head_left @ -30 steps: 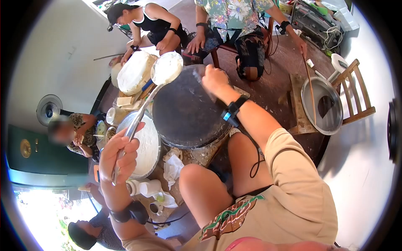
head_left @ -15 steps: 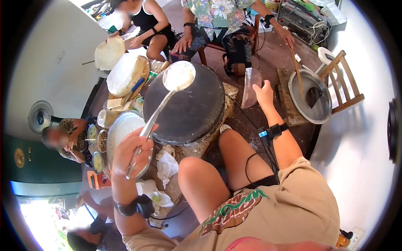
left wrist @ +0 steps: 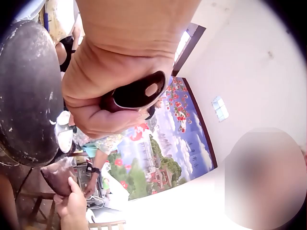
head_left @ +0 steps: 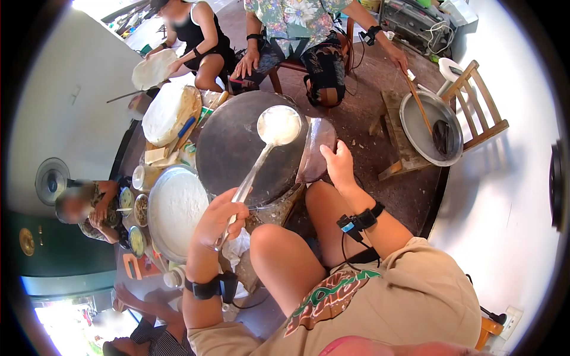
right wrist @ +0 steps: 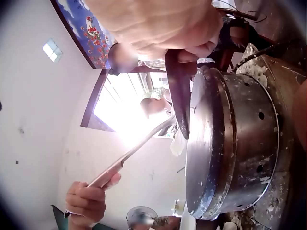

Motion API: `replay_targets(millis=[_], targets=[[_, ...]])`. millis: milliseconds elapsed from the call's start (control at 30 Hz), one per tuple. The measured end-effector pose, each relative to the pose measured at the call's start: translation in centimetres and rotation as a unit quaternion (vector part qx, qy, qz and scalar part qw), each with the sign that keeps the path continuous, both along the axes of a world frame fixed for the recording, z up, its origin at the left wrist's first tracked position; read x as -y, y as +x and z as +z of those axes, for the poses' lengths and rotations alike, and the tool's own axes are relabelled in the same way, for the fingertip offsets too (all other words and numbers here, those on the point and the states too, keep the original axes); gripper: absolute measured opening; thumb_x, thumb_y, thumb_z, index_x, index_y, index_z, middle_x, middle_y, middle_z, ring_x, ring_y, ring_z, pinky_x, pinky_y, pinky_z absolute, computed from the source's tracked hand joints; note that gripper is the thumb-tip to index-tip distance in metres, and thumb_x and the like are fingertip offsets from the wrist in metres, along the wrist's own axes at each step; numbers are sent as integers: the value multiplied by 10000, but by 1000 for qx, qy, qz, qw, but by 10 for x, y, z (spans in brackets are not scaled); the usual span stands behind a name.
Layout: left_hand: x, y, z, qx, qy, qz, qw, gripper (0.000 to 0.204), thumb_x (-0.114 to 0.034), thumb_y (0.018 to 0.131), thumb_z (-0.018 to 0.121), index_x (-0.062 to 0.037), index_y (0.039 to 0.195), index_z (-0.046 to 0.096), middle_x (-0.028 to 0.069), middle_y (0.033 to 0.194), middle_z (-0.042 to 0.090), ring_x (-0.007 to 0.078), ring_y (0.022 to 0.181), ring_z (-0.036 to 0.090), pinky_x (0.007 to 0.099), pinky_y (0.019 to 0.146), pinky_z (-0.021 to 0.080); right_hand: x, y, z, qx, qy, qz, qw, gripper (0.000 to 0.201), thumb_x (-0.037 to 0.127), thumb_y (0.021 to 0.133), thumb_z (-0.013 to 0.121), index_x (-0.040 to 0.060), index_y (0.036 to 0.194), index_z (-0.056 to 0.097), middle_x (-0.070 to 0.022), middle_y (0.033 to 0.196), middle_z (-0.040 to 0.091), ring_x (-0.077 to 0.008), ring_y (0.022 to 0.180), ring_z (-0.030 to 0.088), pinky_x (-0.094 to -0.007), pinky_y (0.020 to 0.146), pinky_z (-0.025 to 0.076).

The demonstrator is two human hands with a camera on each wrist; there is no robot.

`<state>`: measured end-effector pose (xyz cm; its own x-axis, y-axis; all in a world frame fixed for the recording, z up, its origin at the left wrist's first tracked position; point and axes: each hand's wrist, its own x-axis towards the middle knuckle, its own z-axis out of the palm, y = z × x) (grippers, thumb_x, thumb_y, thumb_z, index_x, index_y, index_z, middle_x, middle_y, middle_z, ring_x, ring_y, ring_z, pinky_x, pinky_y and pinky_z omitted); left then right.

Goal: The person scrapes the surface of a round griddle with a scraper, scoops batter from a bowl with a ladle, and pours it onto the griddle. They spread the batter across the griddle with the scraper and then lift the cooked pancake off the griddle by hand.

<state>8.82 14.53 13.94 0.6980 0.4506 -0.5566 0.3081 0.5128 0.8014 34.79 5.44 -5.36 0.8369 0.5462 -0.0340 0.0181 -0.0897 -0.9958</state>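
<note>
My left hand [head_left: 222,218] grips the long metal handle of a ladle [head_left: 252,172]. The ladle's bowl, full of white batter, is over the right part of a round black griddle [head_left: 228,142]. In the left wrist view the handle's dark end [left wrist: 139,93] pokes out of my fist. My right hand [head_left: 339,166] pinches a flat brownish scraper [head_left: 317,148] between thumb and fingers, its straight edge along the griddle's right rim. The right wrist view shows the scraper [right wrist: 178,96] edge-on beside the griddle's hot plate [right wrist: 199,158], above a drum-like metal base [right wrist: 249,124].
A wide basin of white batter [head_left: 178,207] stands left of the griddle. Behind it lie a white round stack [head_left: 169,115] and a blue-handled tool [head_left: 186,126]. At right a metal basin [head_left: 409,139] with a stick sits on a wooden stool. Other people sit around.
My right hand swung off the griddle to the right with the scraper, then came back to its right rim. The ladle moved right over the griddle in my left hand.
</note>
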Motion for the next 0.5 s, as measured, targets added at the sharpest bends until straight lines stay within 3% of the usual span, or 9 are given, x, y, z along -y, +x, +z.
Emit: replay_targets(millis=[133,233,500], targets=[[-2,5,-6,-17,18,-11,1000,420,-38,836,442,26,1252,434,22,624,479,49,390,388,186,323,301,-3,-17,14,14,-49,-1,999,458,304,774,618,-67,999,471,-296,895,596,-434,888,584,-423,767,450],[-5,8,-12,-22,32,-20,999,381,-37,832,452,28,1207,456,21,612,481,54,381,396,186,328,311,-10,-22,3,33,-66,-11,997,381,230,787,648,-44,983,469,-188,917,604,-217,842,583,-338,752,454],[-15,12,-18,-34,63,-49,996,209,-32,817,477,12,1020,499,18,614,493,58,375,420,184,331,328,-18,-24,1,35,-65,-10,997,414,227,784,651,-50,1021,456,-194,946,598,-236,856,586,-345,760,455]])
